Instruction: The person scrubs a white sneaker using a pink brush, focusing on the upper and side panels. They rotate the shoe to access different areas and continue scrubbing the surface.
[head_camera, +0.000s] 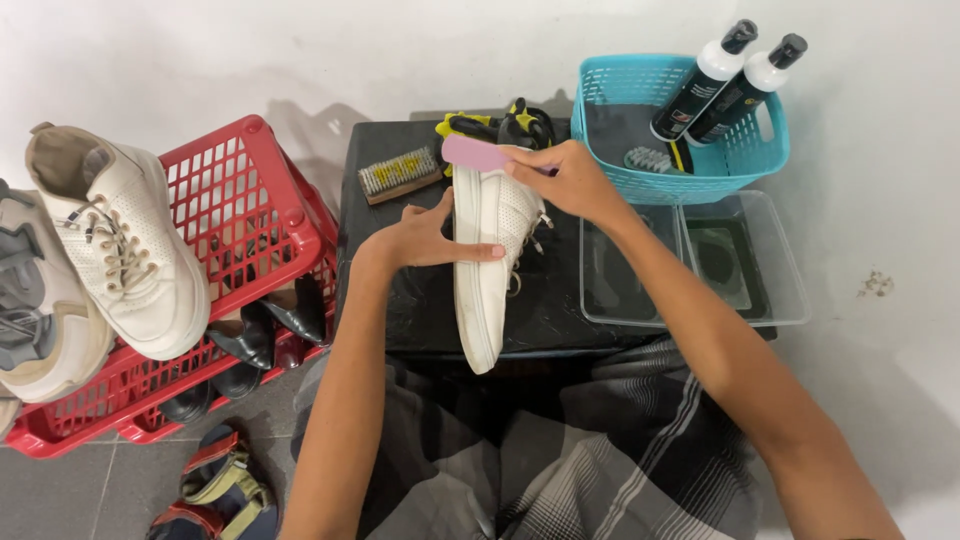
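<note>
The left hand (425, 235) grips 1 white perforated leather sneaker (487, 260) on its side on the black table (400, 310), while the right hand (570, 180) pinches 1 pink oblong eraser block (475, 153) against its heel. Behind stand 1 wooden bristle brush (400, 174) and 1 turquoise plastic basket (640, 90) holding 2 white bottles (705, 80) (black caps); 1 red plastic crate (240, 190) sits left.

Bright, even light fills the scene, casting soft shadows of the red crate (250, 190) and blue basket (640, 90) on the white wall (400, 50); focus stays sharp, edges slightly bowed.
</note>
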